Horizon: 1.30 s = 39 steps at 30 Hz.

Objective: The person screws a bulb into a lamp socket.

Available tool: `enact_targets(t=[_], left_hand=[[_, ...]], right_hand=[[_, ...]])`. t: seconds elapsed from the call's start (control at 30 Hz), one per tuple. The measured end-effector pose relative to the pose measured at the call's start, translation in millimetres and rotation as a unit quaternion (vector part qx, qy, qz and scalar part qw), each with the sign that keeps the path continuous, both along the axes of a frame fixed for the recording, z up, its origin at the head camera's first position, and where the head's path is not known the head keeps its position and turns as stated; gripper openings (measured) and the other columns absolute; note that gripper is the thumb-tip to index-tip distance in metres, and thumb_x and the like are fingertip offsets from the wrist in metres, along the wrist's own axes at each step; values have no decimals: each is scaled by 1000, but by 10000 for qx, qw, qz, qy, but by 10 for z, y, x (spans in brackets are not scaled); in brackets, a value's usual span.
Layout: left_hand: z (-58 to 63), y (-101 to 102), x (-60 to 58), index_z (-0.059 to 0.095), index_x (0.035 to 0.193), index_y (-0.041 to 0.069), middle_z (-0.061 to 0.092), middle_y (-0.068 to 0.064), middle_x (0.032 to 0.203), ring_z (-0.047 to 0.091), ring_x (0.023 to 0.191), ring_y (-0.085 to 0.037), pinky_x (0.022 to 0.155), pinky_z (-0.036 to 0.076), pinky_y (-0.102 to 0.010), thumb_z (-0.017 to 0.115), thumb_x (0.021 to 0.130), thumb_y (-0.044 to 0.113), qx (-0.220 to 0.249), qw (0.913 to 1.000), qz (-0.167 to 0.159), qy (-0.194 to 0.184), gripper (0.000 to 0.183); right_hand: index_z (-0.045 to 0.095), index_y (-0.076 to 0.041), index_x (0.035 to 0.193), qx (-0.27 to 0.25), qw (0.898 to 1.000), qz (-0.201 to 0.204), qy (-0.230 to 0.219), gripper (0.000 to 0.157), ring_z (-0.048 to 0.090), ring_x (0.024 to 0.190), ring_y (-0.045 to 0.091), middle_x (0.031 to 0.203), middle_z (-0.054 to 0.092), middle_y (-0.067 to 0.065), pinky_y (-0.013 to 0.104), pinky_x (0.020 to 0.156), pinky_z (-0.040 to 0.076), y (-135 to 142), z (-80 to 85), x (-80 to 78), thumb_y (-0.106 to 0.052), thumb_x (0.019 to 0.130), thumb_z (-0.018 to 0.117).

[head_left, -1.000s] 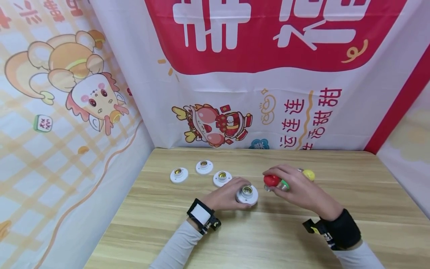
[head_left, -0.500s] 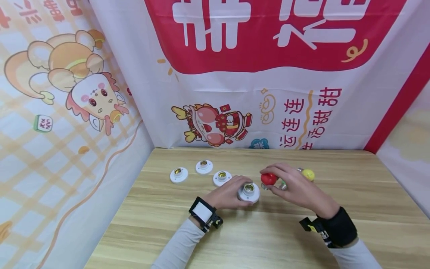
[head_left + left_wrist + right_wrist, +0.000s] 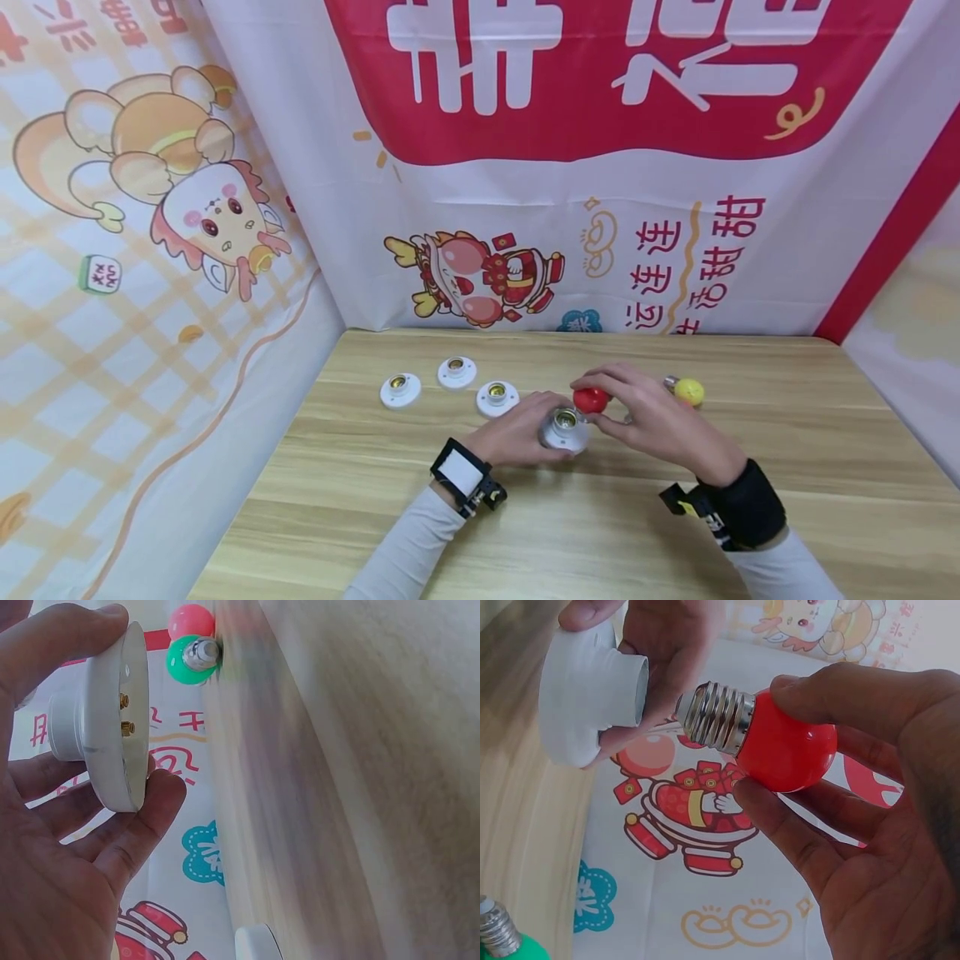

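My left hand [image 3: 521,433] grips a white round lamp holder [image 3: 566,435] by its rim, raised off the table, thumb on one side and fingers on the other. Brass screws show on its underside in the left wrist view. My right hand [image 3: 656,417] pinches a red light bulb [image 3: 791,750] by its globe between thumb and fingers. In the right wrist view the bulb's silver screw base [image 3: 718,716] points at the holder's socket mouth, with a small gap between them. Seen from the head, the bulb sits just right of and behind the socket.
Three more white lamp holders [image 3: 401,390] stand on the wooden table [image 3: 510,533] to the left. Beyond my right hand lie a yellow bulb [image 3: 688,392], a green bulb [image 3: 184,664] and a pinkish-red bulb [image 3: 191,621]. A printed cloth [image 3: 480,200] hangs behind the table.
The red bulb has moved left in my right hand, closer to the lamp holder. My left hand has shifted slightly right with the holder, which now tilts more.
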<state>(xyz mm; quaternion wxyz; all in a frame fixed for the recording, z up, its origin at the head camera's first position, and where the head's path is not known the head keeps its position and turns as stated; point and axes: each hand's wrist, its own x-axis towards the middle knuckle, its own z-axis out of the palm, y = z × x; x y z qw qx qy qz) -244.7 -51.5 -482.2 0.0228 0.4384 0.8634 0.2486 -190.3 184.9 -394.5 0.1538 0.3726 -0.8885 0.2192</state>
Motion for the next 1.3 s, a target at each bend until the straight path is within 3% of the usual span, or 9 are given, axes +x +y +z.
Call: enact_targets(t=[0.47, 0.9, 1.3], left_hand=[[33, 38, 36, 39, 143, 22, 49, 4, 138, 45, 122, -5, 99, 44, -23, 74, 80, 45, 240, 9996, -119, -86, 76], [30, 46, 56, 34, 147, 21, 49, 2, 137, 46, 120, -6, 97, 45, -20, 72, 80, 51, 188, 9996, -141, 126, 82], [39, 44, 54, 32, 147, 23, 49, 3, 137, 47, 119, -5, 97, 45, -20, 70, 80, 55, 303, 9993, -225, 25, 83]], right_hand=[[63, -20, 122, -63, 10000, 43, -17, 46, 54, 112, 15, 122, 60, -1, 39, 90, 54, -60, -31, -15, -23, 79, 78], [63, -19, 122, -59, 9999, 93, 13, 47, 54, 112, 16, 123, 60, 0, 40, 89, 55, -102, -66, -28, -22, 78, 80], [63, -17, 122, 27, 9999, 102, -116, 46, 54, 114, 17, 122, 61, 1, 40, 93, 52, -135, -91, -34, -19, 79, 79]])
